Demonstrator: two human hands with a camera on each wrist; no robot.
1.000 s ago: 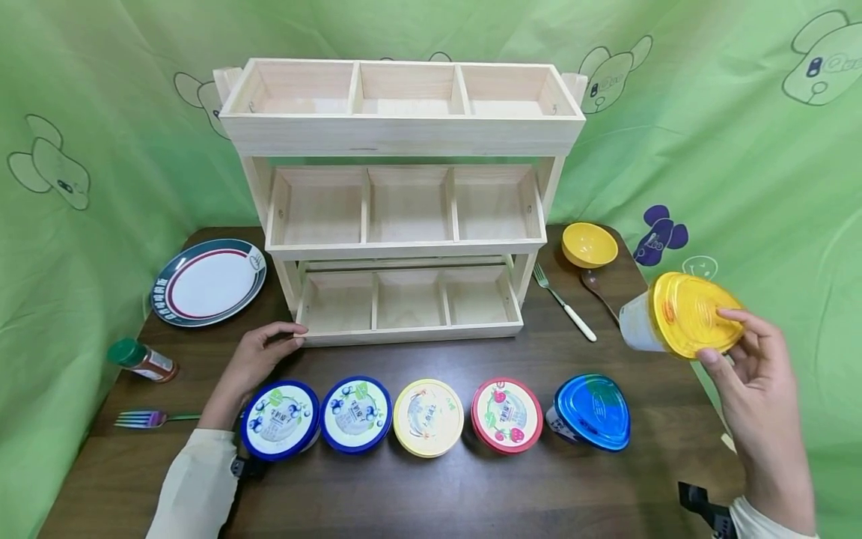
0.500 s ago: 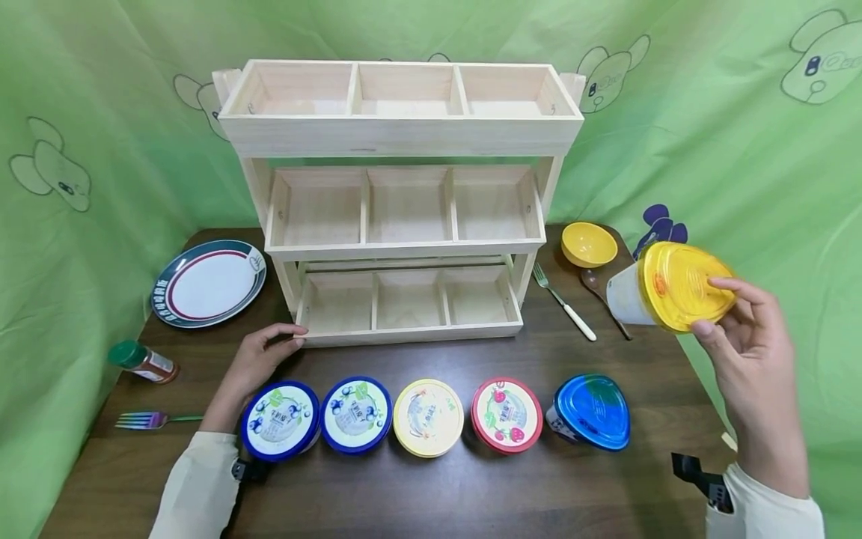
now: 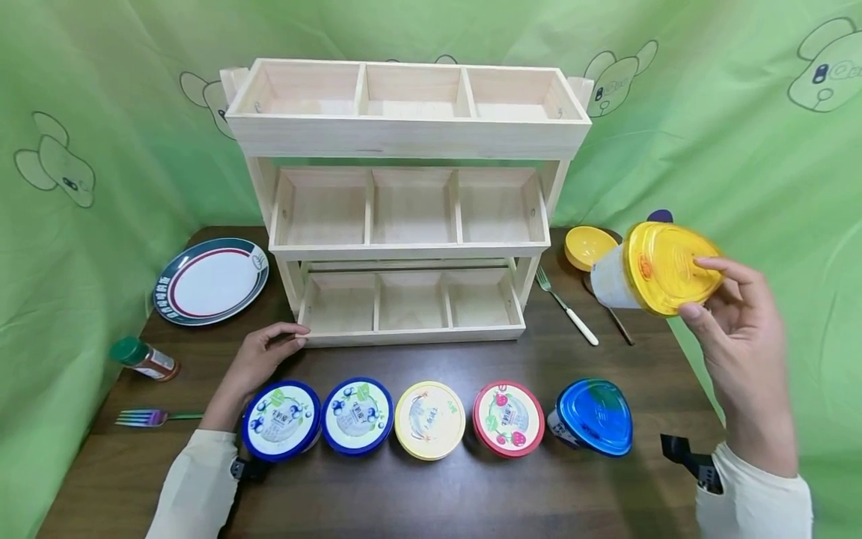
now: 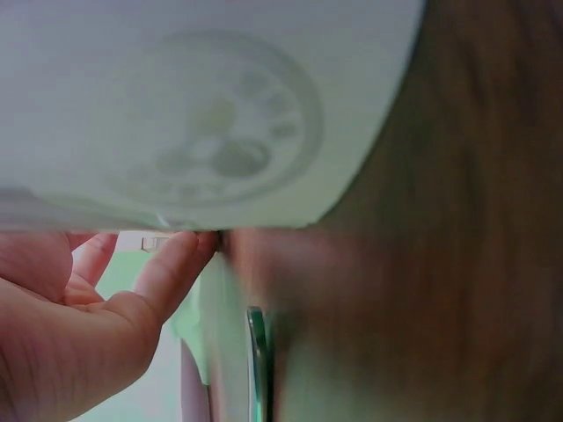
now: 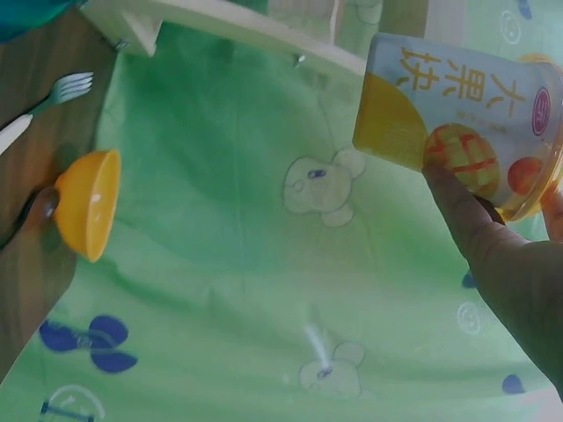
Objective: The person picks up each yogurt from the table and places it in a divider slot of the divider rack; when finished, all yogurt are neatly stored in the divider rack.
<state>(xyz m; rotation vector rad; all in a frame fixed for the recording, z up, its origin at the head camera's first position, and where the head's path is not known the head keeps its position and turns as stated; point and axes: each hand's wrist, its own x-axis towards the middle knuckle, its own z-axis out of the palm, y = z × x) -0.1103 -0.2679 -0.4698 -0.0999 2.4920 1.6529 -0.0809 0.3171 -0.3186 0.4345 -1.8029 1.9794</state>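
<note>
In the head view, the right hand (image 3: 744, 337) at the right of the frame holds a tilted yellow-lidded cup (image 3: 667, 269) in its fingers, while the left hand (image 3: 266, 353), left of centre, touches the left corner of the lowest tray (image 3: 417, 337); whether its fingers pinch it, I cannot tell. The left wrist view shows that hand at lower left, below a blurred pale shape (image 4: 158, 97). In the right wrist view, the cup sits at upper right, a yellow bowl (image 5: 88, 207) at left.

At right, the right hand (image 3: 744, 337) holds a tilted yellow-lidded cup (image 3: 649, 271), while left of centre the left hand (image 3: 265, 359) touches the bottom tray (image 3: 411, 337) of a wooden rack (image 3: 411, 140), and five lidded cups (image 3: 430, 421) line the frame's lower middle.
</note>
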